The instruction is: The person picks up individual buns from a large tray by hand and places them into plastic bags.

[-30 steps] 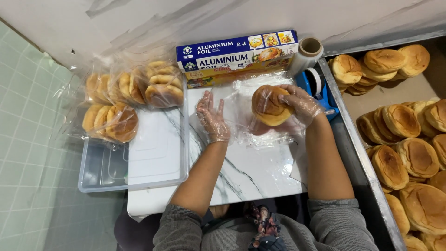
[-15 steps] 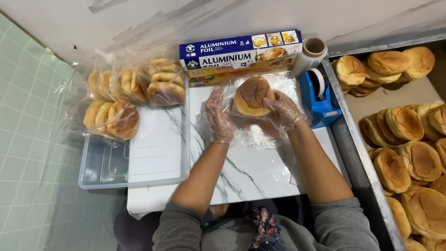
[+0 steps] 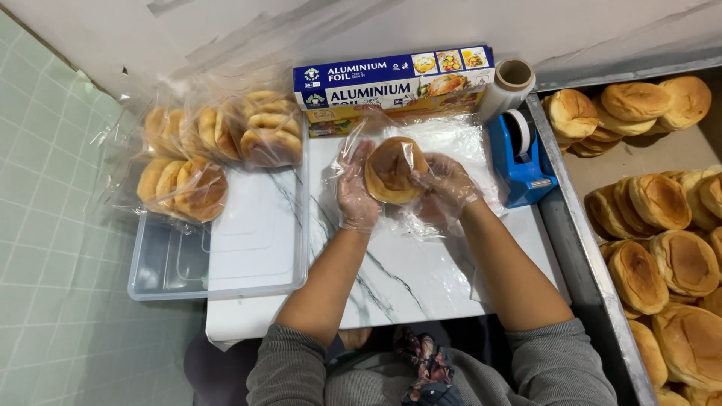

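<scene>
Both my hands wear thin clear gloves. My left hand (image 3: 355, 194) and my right hand (image 3: 445, 189) together hold a round golden bun (image 3: 391, 170) partly inside a clear plastic bag (image 3: 444, 139), above the white marble-patterned table (image 3: 410, 274). The left fingers grip the bag's edge at the bun's left side. The right fingers wrap the bun's right side through the plastic.
Bagged buns (image 3: 218, 143) lie on a clear lidded plastic box (image 3: 218, 263) at the left. A blue foil carton (image 3: 391, 83), a film roll (image 3: 508, 86) and a blue tape dispenser (image 3: 520, 162) stand behind. A metal tray (image 3: 583, 248) of loose buns (image 3: 662, 248) fills the right.
My right hand carried the bun from the right toward the middle. My left hand came up to meet it, and the bun now sits in the bag between both hands.
</scene>
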